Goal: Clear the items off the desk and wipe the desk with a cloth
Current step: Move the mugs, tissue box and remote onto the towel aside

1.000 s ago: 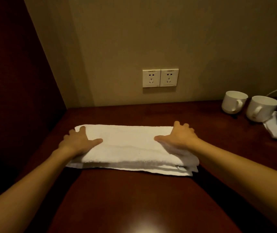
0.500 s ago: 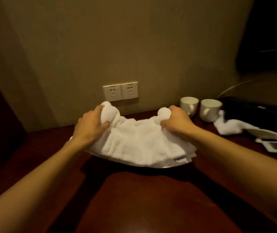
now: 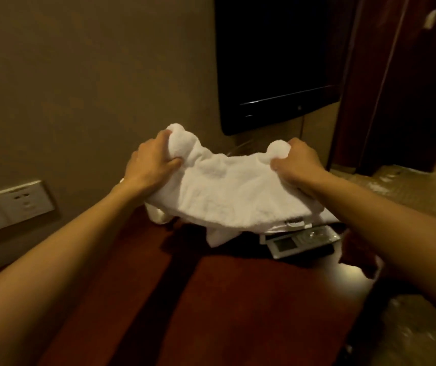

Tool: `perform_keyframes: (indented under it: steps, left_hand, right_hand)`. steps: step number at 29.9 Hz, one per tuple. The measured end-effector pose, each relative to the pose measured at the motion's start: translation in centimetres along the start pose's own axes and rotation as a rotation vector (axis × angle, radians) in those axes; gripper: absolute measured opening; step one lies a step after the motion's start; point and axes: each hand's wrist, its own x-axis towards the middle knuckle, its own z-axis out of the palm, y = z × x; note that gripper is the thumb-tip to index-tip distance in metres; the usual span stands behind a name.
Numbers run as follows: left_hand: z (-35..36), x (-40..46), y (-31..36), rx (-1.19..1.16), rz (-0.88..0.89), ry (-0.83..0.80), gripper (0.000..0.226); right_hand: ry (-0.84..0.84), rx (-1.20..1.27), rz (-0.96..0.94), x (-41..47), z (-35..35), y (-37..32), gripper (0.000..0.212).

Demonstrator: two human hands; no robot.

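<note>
**One cloth, two hands, above the desk**

One white cloth (image 3: 227,194), held up off the dark red desk (image 3: 238,313), sagging between two fists. Left hand (image 3: 153,162) curled tight around the cloth's left end; right hand (image 3: 299,162) curled tight around its right end. One remote (image 3: 301,240) lying beneath. Two wall sockets (image 3: 8,204) at left; one dark screen (image 3: 277,62) on the wall.

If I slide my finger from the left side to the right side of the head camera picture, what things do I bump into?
Wall sockets → left hand → white towel → right hand → dark wooden door frame.
</note>
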Motion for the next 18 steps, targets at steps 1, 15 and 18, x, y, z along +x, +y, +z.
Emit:
perform_keyframes:
  steps: [1,15,18]
  left_hand:
    - [1.8,1.2,0.9,-0.026,0.018,-0.008,0.057]
    - [14.7,2.7,8.4,0.257,0.292,0.025,0.034]
    - [16.2,0.1,15.5,0.134,0.545,0.006,0.031]
  right_hand:
    - [0.016,-0.003,0.015,1.1,-0.3,1.2,0.044]
    - [-0.103,-0.151,0.111,3.8,-0.4,13.8,0.057]
    - [-0.101,-0.182,0.112,2.5,-1.6,15.1,0.060]
